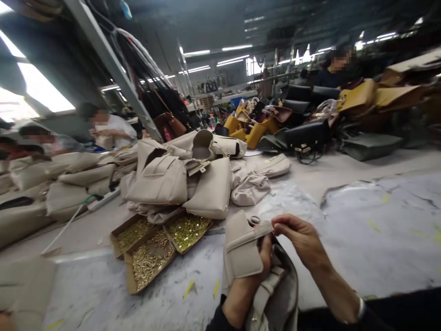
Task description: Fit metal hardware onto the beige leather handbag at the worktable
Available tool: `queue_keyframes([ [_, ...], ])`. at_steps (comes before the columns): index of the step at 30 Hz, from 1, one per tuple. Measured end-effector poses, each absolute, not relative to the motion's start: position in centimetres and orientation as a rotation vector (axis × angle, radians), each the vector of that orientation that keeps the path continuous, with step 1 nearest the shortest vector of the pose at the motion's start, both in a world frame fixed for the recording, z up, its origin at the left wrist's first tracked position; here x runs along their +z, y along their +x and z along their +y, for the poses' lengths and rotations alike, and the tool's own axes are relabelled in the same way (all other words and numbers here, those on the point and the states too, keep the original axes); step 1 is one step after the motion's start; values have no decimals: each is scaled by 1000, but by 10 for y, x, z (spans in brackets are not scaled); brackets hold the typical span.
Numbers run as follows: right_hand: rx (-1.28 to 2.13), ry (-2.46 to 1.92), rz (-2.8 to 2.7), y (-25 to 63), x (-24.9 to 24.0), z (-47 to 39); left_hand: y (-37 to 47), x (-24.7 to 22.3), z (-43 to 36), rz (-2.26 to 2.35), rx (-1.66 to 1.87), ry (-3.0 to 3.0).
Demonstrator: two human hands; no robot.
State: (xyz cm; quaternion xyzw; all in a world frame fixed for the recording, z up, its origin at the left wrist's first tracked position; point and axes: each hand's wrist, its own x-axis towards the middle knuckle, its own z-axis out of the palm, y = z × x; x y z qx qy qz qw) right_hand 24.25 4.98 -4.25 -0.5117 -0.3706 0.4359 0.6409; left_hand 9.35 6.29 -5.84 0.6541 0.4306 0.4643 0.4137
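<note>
A beige handbag (243, 262) is held over the near edge of the table, its flat strap and flap facing up. My left hand (246, 289) is wrapped round the bag, with the thumb lying along the strap. The fingertips of my right hand (301, 236) are pinched together at the free end of this strap (263, 230); whether a small part is between them I cannot make out. Just behind the strap shows a dark ring-shaped thing (254, 220). A second strap with a metal stud (255, 318) hangs at the bag's lower side.
Cardboard trays of small gold-coloured hardware (153, 257) sit left of the bag. Behind them rises a pile of beige handbags (210, 188). Black, green and mustard bags (308, 138) lie farther back. A white rod (65, 225) leans at left. Other people sit across the table.
</note>
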Motion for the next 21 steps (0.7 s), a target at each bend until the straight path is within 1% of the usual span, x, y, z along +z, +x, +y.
queue_keyframes([
  [3, 991, -1135, -882, 243, -45, 45, 93, -58, 65, 1170, 1156, 1762],
  [11, 805, -1132, -1089, 238, -47, 26, 89, -59, 68, 1182, 1062, 1686],
  [14, 773, -1095, -1072, 236, -51, 25, 89, -63, 69, 1152, 1038, 1640],
  [21, 916, -978, -903, 232, -58, 27, 91, -70, 67, 1046, 1054, 1624],
])
